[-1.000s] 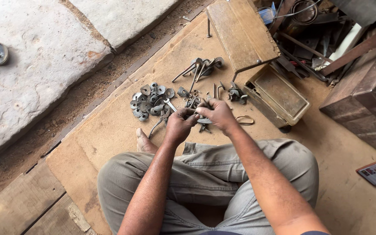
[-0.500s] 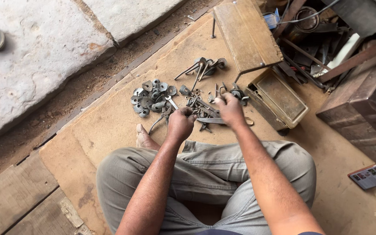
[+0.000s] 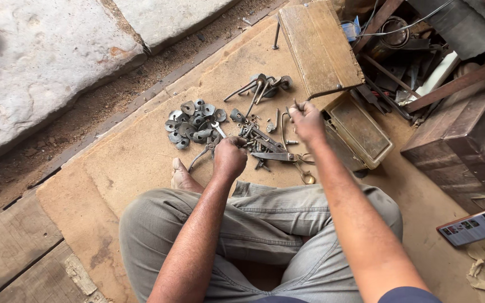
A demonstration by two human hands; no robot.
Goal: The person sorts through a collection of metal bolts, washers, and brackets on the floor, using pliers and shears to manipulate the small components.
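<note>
Plywood, a dusty tan sheet (image 3: 141, 163) of it, is the floor you sit on cross-legged in grey trousers, with pale stone slabs (image 3: 46, 56) and a strip of bare earth beyond its far edge. Off to the side of your right hand stands an open wooden toolbox (image 3: 357, 132) with its lid (image 3: 318, 47) raised, and past it a heap of scrap metal and wire (image 3: 405, 62). A flat phone (image 3: 475, 225) with a lit screen lies on the sheet well behind that hand.

Your left hand (image 3: 229, 159) is curled into a fist over the near edge of a tangle of dark steel hand tools (image 3: 265, 147); its fingers are closed, but what they clamp is hidden under the knuckles. Just beyond those fingers, touching the tangle, lies a cluster of round grey metal washers and discs (image 3: 193, 122).

Your right hand (image 3: 307, 120) is raised above the far side of the same tangle, close to the toolbox rim. Its fingers (image 3: 294, 110) are pinched shut on a thin dark metal piece (image 3: 297, 103) that pokes up from between them. A separate bunch of long-handled grey metal parts (image 3: 259, 87) lies farther out, ahead of both hands, apart from the pinched piece.
</note>
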